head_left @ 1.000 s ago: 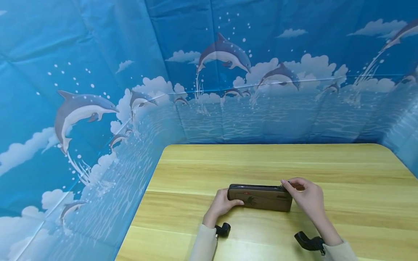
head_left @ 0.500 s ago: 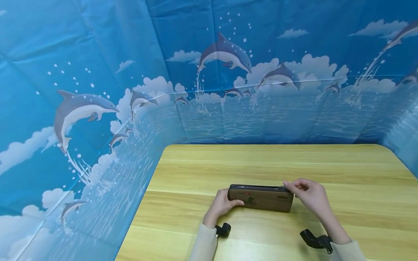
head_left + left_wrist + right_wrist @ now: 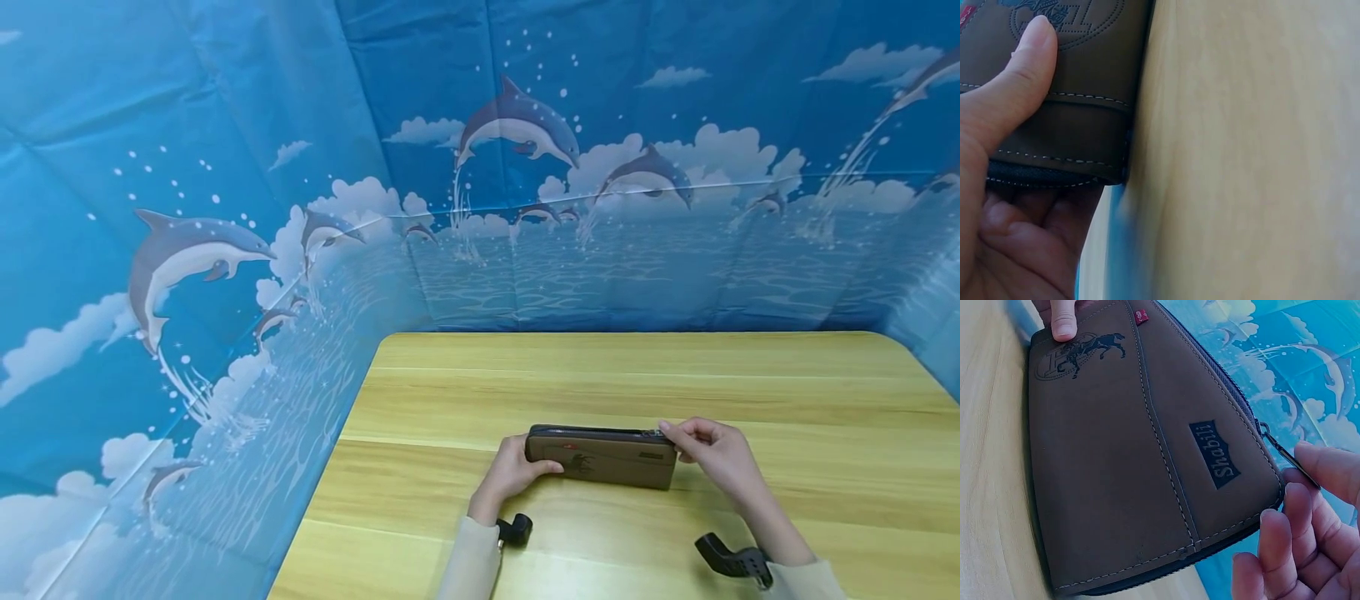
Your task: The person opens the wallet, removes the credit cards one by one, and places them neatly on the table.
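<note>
A brown zip wallet [image 3: 600, 458] stands on its long edge on the wooden table, its zipper [image 3: 1225, 378] along the top. A dark horse emblem, a small red tag and a "Shabili" patch mark its front. At its left end my left hand [image 3: 512, 468] grips it, thumb [image 3: 1032, 56] flat on the front and fingers behind, partly hidden. My right hand [image 3: 712, 450] is at the upper right corner, pinching the metal zipper pull [image 3: 1291, 459] between thumb and forefinger. Its other fingers curl loosely beside the wallet's right end.
The light wooden table [image 3: 630, 375] stretches out behind and to both sides of the wallet. A blue dolphin-print sheet [image 3: 337, 275] hangs behind and around it. A black camera mount [image 3: 731, 558] sits on the right wrist, another black mount [image 3: 516, 530] on the left.
The right hand has moved a little to the right with the zipper pull, from the wallet's top edge to its right corner. The left hand keeps its grip, almost still.
</note>
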Action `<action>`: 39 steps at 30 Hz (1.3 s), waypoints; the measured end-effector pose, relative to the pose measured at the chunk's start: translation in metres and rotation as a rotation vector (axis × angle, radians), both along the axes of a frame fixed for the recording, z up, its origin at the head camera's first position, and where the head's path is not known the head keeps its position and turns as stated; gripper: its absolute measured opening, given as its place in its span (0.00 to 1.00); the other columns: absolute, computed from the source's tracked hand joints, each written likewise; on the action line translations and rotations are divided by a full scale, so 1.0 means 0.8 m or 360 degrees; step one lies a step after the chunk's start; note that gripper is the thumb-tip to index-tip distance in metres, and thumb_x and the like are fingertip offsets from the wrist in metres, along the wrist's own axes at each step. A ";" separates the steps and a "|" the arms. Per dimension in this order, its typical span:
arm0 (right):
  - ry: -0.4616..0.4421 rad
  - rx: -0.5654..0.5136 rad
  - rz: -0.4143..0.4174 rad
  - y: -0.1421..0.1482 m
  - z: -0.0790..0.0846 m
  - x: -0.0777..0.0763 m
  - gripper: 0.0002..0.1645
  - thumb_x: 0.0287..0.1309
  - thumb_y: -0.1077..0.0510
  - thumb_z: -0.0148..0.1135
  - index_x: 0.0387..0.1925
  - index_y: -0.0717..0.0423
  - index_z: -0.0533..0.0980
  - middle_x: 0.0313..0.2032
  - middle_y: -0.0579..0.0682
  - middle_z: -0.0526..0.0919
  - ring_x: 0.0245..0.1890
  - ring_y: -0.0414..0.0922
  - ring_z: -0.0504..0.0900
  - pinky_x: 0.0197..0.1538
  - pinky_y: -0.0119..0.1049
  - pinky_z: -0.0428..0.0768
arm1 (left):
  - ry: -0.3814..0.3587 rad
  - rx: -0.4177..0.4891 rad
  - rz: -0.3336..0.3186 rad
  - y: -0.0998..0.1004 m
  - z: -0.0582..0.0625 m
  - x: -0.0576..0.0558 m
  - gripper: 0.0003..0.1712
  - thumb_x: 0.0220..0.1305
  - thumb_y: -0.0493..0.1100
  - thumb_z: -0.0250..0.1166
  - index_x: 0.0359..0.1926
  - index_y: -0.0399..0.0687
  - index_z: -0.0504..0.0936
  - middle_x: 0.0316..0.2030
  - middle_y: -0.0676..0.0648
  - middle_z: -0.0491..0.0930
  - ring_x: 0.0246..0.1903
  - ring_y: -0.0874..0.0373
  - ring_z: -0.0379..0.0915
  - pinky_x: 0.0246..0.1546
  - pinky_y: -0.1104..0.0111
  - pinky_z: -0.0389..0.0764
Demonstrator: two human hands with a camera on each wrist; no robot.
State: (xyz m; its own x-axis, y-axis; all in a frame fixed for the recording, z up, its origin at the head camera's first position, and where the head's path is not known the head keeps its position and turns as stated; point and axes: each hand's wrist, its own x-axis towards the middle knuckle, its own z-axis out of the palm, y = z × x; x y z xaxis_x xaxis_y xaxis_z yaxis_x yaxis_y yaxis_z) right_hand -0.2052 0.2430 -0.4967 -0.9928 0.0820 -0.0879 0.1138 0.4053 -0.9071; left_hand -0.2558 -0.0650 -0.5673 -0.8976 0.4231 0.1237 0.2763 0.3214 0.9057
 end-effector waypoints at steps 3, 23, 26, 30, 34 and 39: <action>0.0005 -0.0015 -0.0012 0.000 0.001 0.000 0.29 0.58 0.35 0.59 0.33 0.59 0.80 0.33 0.50 0.81 0.34 0.44 0.80 0.39 0.41 0.78 | 0.0000 0.0004 0.0001 0.001 -0.001 0.000 0.13 0.50 0.44 0.74 0.38 0.49 0.85 0.31 0.57 0.83 0.29 0.67 0.76 0.34 0.72 0.78; 0.0001 -0.0129 -0.0040 0.010 -0.006 0.009 0.30 0.61 0.39 0.57 0.34 0.65 0.78 0.27 0.57 0.79 0.28 0.44 0.77 0.38 0.37 0.79 | -0.0005 -0.0013 -0.0031 -0.003 0.001 0.000 0.13 0.51 0.44 0.73 0.39 0.50 0.84 0.30 0.57 0.82 0.26 0.67 0.72 0.31 0.72 0.77; -0.0009 -0.0132 -0.0033 0.012 -0.008 0.010 0.30 0.62 0.39 0.57 0.35 0.66 0.78 0.27 0.57 0.79 0.29 0.45 0.78 0.38 0.37 0.79 | -0.0011 -0.0020 -0.0033 -0.002 0.004 0.002 0.12 0.51 0.44 0.73 0.39 0.50 0.84 0.30 0.58 0.82 0.26 0.68 0.73 0.32 0.72 0.78; -0.0010 -0.0133 -0.0030 0.014 -0.012 0.011 0.32 0.62 0.39 0.57 0.36 0.68 0.77 0.27 0.57 0.79 0.29 0.46 0.78 0.37 0.37 0.79 | -0.0037 -0.0024 -0.0018 -0.002 0.005 0.003 0.13 0.51 0.44 0.74 0.38 0.48 0.84 0.29 0.59 0.82 0.25 0.68 0.72 0.31 0.72 0.77; -0.0001 -0.0141 -0.0031 0.016 -0.015 0.011 0.32 0.63 0.40 0.56 0.35 0.69 0.77 0.26 0.57 0.79 0.29 0.48 0.78 0.36 0.37 0.79 | -0.0036 -0.0033 -0.0016 -0.002 0.004 0.002 0.12 0.51 0.44 0.74 0.37 0.48 0.84 0.28 0.59 0.81 0.24 0.68 0.71 0.30 0.72 0.77; 0.0018 -0.0163 -0.0031 0.017 -0.017 0.012 0.31 0.63 0.41 0.56 0.34 0.71 0.76 0.25 0.57 0.79 0.28 0.48 0.78 0.35 0.37 0.78 | -0.0009 -0.0041 -0.0015 -0.002 0.003 0.001 0.11 0.51 0.44 0.74 0.35 0.48 0.83 0.27 0.59 0.81 0.23 0.68 0.70 0.28 0.72 0.77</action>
State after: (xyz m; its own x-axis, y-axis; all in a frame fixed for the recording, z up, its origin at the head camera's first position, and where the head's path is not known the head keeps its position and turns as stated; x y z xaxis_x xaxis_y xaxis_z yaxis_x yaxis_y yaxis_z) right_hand -0.1955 0.2564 -0.5104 -0.9921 0.0922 -0.0854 0.1100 0.3084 -0.9449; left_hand -0.2548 -0.0670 -0.5646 -0.8944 0.4342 0.1074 0.2740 0.3421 0.8988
